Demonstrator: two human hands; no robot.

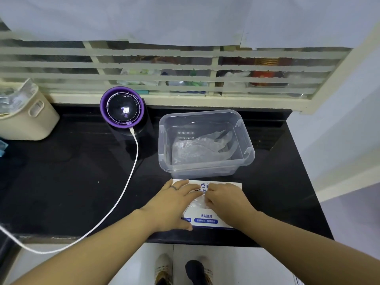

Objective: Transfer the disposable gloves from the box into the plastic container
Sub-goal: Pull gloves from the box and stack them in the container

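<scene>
**Both hands at the box opening, next glove being picked out**

Nearest: the glove box (207,218), white with blue print, lies flat at the front edge of the black counter (82,182), its opening facing up. Left hand (174,202) lies flat on the box's left side, fingers spread and extended, gripping nothing; likely pinning the light carton so it does not lift when a glove is tugged. A ring shows on one finger.

Right hand (224,199) sits over the middle of the box, fingers curled down at the slot. A bit of clear film (196,203) shows just beside the fingertips; they seem to pinch it, but the actual grip is hidden under the knuckles.

Just beyond, almost touching the box: the clear plastic container (249,155), lid off, placed close so the carry is short. Several translucent gloves (202,146) already lie crumpled inside. Judged partway through.

Further back left: a purple-rimmed round device (121,109) with a white cable (131,171) trailing off the counter; a cream bin (28,114) at far left. Both well apart from the work.
</scene>
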